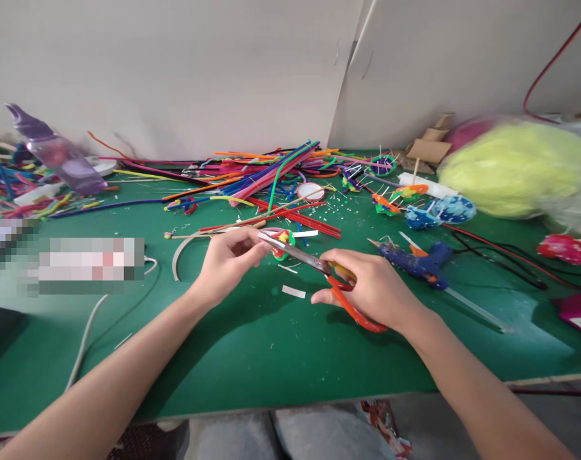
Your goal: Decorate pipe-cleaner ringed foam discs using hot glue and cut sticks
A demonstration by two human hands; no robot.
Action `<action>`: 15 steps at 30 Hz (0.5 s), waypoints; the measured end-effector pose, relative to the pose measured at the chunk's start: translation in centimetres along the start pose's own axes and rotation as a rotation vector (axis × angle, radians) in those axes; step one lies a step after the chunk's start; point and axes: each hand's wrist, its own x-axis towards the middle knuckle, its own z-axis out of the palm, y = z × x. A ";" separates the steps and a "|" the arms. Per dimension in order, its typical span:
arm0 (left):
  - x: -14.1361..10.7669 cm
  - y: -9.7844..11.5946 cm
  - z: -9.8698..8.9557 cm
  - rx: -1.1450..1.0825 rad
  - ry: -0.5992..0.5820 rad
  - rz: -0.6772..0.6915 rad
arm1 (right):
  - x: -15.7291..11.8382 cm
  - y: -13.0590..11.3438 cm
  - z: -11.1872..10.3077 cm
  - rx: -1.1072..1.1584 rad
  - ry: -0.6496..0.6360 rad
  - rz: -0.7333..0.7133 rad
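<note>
My right hand (367, 281) grips scissors (307, 259) with a red and yellow handle, blades pointing left. Between the closed fingertips of my left hand (235, 255) is a small white paper strip (271, 239), and the blade tips lie right at it. Just behind the blades sits a small red, yellow and green pipe-cleaner piece (286, 240), partly hidden. Another white strip (305, 234) lies beyond it. On the green table (252, 364) below the scissors rests a cut white piece (294, 292).
Pipe cleaners (271, 176) are heaped at the back. A blue glue gun (417, 259) with its cord lies right, near blue spotted pieces (441, 211) and a bulging yellow bag (501, 169). A purple bottle (62, 156) stands back left; a white cable (91, 326) crosses the left side.
</note>
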 end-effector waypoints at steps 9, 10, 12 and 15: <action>0.0 0.9 0.2 0.079 -0.019 -0.003 | 0.0 0.2 0.2 0.022 0.042 -0.029; 0.0 1.0 0.2 0.080 -0.022 -0.007 | 0.0 0.2 0.2 0.026 0.052 -0.036; 0.1 0.9 0.1 0.067 -0.025 -0.013 | -0.1 0.3 0.3 0.029 0.061 -0.046; 0.1 0.7 0.0 0.016 -0.010 -0.018 | -0.1 0.4 0.3 0.026 0.064 -0.043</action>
